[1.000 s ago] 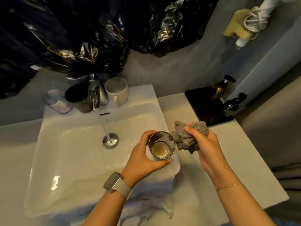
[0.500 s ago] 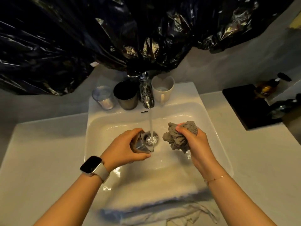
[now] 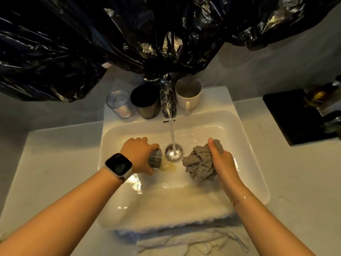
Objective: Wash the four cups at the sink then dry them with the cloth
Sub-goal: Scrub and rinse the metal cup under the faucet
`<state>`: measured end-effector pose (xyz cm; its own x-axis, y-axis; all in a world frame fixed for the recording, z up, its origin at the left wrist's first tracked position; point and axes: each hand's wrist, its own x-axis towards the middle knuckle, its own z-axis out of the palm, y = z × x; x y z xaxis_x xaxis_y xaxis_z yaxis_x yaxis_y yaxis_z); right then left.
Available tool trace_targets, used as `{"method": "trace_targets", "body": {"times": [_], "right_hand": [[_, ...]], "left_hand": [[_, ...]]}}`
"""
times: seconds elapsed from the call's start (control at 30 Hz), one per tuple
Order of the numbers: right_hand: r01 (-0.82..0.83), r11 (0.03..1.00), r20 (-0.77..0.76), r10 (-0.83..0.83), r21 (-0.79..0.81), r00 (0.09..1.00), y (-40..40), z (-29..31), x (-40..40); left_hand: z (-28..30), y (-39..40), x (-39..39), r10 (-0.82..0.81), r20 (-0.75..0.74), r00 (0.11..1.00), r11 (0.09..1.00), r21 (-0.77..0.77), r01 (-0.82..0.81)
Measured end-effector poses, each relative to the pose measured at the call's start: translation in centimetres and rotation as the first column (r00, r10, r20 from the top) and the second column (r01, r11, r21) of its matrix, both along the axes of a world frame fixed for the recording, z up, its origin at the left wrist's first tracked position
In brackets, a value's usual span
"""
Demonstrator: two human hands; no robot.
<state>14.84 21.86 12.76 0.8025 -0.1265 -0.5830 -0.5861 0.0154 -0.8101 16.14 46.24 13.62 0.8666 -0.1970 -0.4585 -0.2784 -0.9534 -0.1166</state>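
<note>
My left hand (image 3: 139,155) grips a small metal cup (image 3: 155,159), tipped over inside the white sink (image 3: 245,137), left of the drain (image 3: 173,152). Yellowish liquid (image 3: 168,167) lies on the basin floor just below the cup's mouth. My right hand (image 3: 223,163) holds a bunched grey cloth (image 3: 200,166) over the basin, right of the drain. Water runs from the chrome tap (image 3: 168,100) onto the drain. On the back ledge stand a clear glass (image 3: 119,104), a dark metal cup (image 3: 145,102) and a white mug (image 3: 188,96).
Black plastic sheeting (image 3: 129,34) hangs over the wall above the tap. A white towel (image 3: 175,218) drapes over the sink's front edge. A black tray (image 3: 295,117) with bottles sits on the counter at the right. Pale countertop (image 3: 55,163) lies on both sides.
My left hand moved the metal cup from the sink's right edge over the basin and tipped it further, spilling its brownish liquid. My right hand followed with the cloth. The view swung left.
</note>
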Motion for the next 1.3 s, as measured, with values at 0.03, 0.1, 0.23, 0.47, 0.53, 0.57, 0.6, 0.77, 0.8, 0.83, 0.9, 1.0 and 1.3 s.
{"method": "trace_targets", "body": {"times": [0.03, 0.1, 0.23, 0.47, 0.53, 0.57, 0.6, 0.77, 0.8, 0.83, 0.9, 1.0, 1.3], "right_hand": [[-0.004, 1.000, -0.020, 0.004, -0.016, 1.000, -0.1, 0.0, 0.0], [-0.021, 0.999, -0.046, 0.020, -0.029, 0.999, -0.2, -0.2, 0.0], [-0.019, 0.999, -0.061, 0.016, -0.041, 0.998, -0.3, -0.4, 0.0], [-0.005, 0.986, -0.025, 0.010, 0.169, 1.000, -1.0, 0.5, 0.7], [-0.042, 0.983, -0.015, 0.045, 0.177, 0.999, -0.9, 0.4, 1.5], [-0.074, 0.983, -0.005, 0.075, 0.170, 0.997, -0.8, 0.3, 1.9], [-0.100, 0.983, 0.002, 0.101, 0.156, 0.995, -0.5, 0.3, 2.4], [-0.215, 0.975, 0.072, 0.219, -0.064, 0.973, 1.7, 0.1, 5.1], [-0.239, 0.960, 0.073, 0.252, -0.144, 0.965, 2.0, -0.3, 5.6], [-0.248, 0.947, 0.067, 0.266, -0.204, 0.961, 2.4, -0.9, 6.1], [-0.256, 0.925, 0.070, 0.286, -0.282, 0.956, 2.8, -1.8, 6.8], [-0.242, 0.914, 0.115, 0.293, -0.327, 0.949, 3.2, -2.6, 7.0], [-0.210, 0.974, 0.110, 0.218, -0.081, 0.970, 3.6, -2.4, 6.6]], "left_hand": [[0.0, 0.1, 0.0, 0.003, 0.004, 1.000, 1.000, 0.015, -0.003], [0.0, 0.4, 0.0, -0.005, 0.011, 1.000, 1.000, 0.025, 0.005], [-0.4, 1.4, 0.1, 0.020, 0.020, 1.000, 0.993, -0.115, -0.018], [-2.1, 0.6, -0.1, 0.266, -0.128, 0.955, 0.439, -0.866, -0.238], [-2.8, -0.8, 0.3, 0.301, -0.145, 0.943, 0.322, -0.915, -0.244], [-3.1, -1.5, 0.7, 0.313, -0.167, 0.935, 0.269, -0.928, -0.257], [-3.4, -2.1, 1.0, 0.321, -0.194, 0.927, 0.220, -0.937, -0.272], [-5.2, -4.0, 2.4, 0.368, -0.240, 0.898, 0.092, -0.952, -0.292], [-5.5, -4.2, 2.5, 0.373, -0.251, 0.893, 0.070, -0.952, -0.297], [-5.7, -4.4, 2.6, 0.376, -0.260, 0.889, 0.051, -0.952, -0.300], [-6.0, -4.5, 2.8, 0.373, -0.275, 0.886, 0.047, -0.948, -0.314], [-6.3, -3.8, 3.0, 0.318, -0.342, 0.885, 0.015, -0.931, -0.365], [-5.8, -3.9, 2.9, 0.070, -0.956, 0.286, -0.621, -0.266, -0.737]]}}
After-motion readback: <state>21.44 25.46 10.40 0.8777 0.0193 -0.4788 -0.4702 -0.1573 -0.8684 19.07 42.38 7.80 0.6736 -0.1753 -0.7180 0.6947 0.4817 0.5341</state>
